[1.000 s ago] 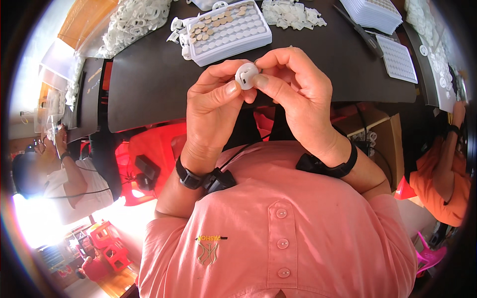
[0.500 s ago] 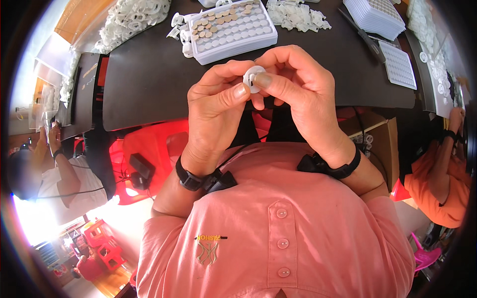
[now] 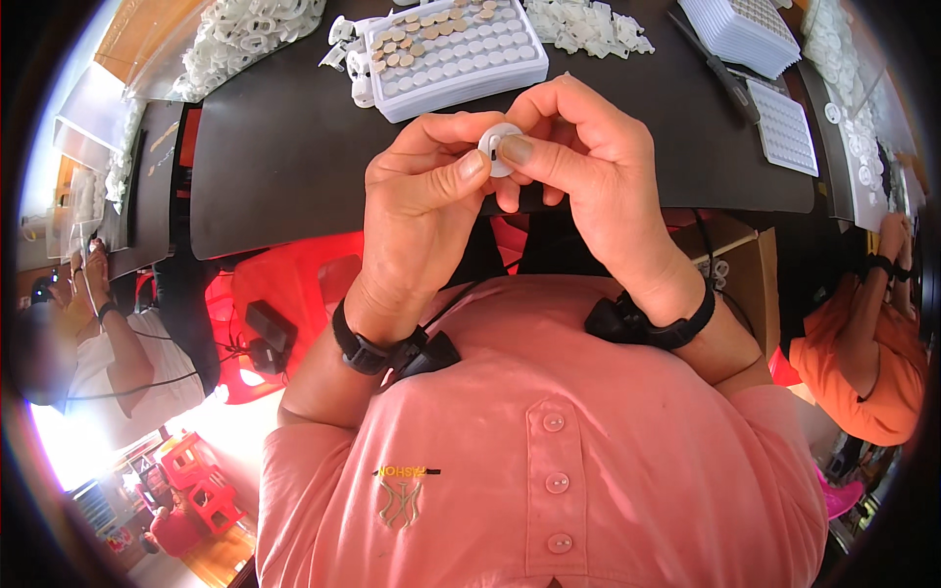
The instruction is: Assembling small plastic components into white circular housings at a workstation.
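Both my hands meet over the near edge of the dark table, holding one small round white plastic part [image 3: 498,140] between them. My left hand [image 3: 423,186] pinches its left side with thumb and forefinger. My right hand [image 3: 588,167] grips its right side, the thumb pressed on its face. A small dark slot shows near the middle of the part; the fingers hide much of the rest. Just beyond my hands stands a white tray [image 3: 470,93] with rows of round white pieces and several tan discs on its far rows.
White plastic parts [image 3: 355,59] lie left of the tray, and a pile of white pieces [image 3: 585,27] behind it. To the right are a dark-handled tool [image 3: 727,83], stacked white trays [image 3: 742,34] and a single tray [image 3: 784,127]. Other people work at both sides.
Both hands stay on the white part, which has turned slightly so its face and slot show differently. My right thumb has shifted a little across it. The whole view has moved slightly.
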The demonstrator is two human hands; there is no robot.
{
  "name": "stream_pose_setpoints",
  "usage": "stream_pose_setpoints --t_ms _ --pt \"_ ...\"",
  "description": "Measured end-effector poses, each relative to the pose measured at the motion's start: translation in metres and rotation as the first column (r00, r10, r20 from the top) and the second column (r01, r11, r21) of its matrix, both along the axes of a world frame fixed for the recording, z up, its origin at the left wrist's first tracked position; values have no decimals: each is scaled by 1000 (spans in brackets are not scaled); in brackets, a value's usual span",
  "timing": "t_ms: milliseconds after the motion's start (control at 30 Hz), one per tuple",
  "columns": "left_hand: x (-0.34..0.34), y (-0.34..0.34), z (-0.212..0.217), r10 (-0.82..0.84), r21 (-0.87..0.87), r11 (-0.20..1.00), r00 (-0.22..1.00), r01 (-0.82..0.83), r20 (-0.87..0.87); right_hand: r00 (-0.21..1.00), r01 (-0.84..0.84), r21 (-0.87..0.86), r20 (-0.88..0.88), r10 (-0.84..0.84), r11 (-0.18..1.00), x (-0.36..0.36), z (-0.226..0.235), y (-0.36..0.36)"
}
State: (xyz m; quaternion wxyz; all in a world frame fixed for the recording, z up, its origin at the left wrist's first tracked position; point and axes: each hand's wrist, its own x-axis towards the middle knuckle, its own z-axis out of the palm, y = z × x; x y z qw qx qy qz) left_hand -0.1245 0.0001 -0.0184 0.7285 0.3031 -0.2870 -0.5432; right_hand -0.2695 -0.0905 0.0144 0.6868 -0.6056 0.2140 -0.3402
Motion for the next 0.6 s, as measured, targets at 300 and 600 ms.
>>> stream_pose_setpoints --t_ms 300,600 --pt "3 -1 0 -20 -13 1000 1000 20 -19 998 -14 -95 -61 8 995 3 -5 -2" --pt "2 0 0 -64 -6 998 996 63 -63 991 59 -177 130 -36 982 0 -21 6"
